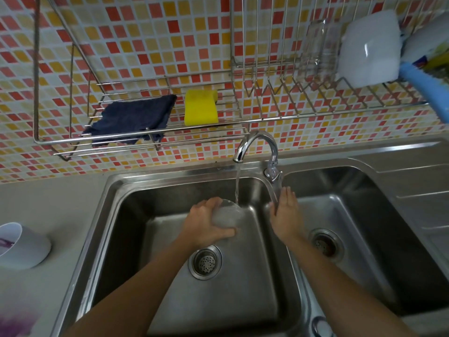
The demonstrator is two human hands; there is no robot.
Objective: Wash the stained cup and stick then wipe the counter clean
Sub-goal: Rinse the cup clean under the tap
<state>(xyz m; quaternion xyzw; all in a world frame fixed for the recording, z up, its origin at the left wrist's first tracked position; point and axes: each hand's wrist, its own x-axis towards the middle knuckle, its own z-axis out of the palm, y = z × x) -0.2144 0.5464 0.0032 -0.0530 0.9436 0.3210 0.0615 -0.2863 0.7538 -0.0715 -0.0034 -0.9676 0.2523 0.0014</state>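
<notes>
The double steel sink (170, 172) fills most of the view, with the grey tabletop (60, 203) at its left and a wire rack (145, 136) on the tiled wall above; on the rack lie a dark blue cloth (131, 117) and, just beside it, a yellow sponge (200, 108). On the tabletop, well apart from the sink, a white cup (26, 246) lies on its side with purple marks in its mouth; nearer the bottom edge there is a purple stain (14, 319) on the surface. The faucet (257, 139) is open and its water stream (237, 183) falls into the left basin; there the left hand (206, 227) is curled around a clear cup (228, 215), holding it under the water with the thumb below. The right hand (285, 215) has its fingers almost straight and holds nothing firmly; it lies against a clear long piece (274, 190) below the faucet base; I cannot tell if this is the lever or the stick. In my judgement the step in hand is the rinsing of the cup, so the task is at its beginning; the counter is not yet wiped. The next move probably calls for turning the wet cup carefully, because it may slip, and later for taking the sponge or the cloth from the rack.
</notes>
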